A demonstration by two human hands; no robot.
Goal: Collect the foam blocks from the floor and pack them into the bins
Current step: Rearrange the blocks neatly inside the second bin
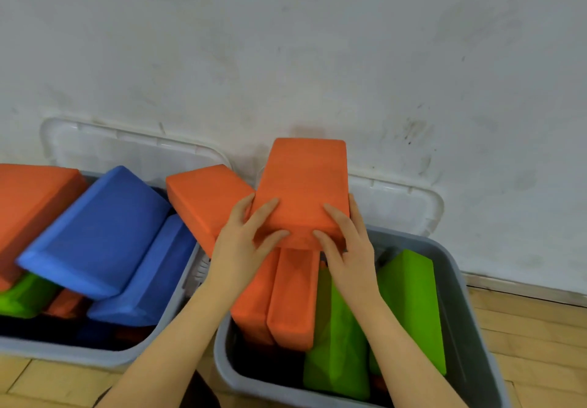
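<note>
Left hand (244,242), right hand (346,242): spread-fingered grip.

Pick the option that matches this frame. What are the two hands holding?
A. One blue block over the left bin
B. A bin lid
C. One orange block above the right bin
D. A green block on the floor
C: the left hand and right hand both have their grip on the near end of one orange block, raised above the right bin, which holds orange and green blocks.
</note>
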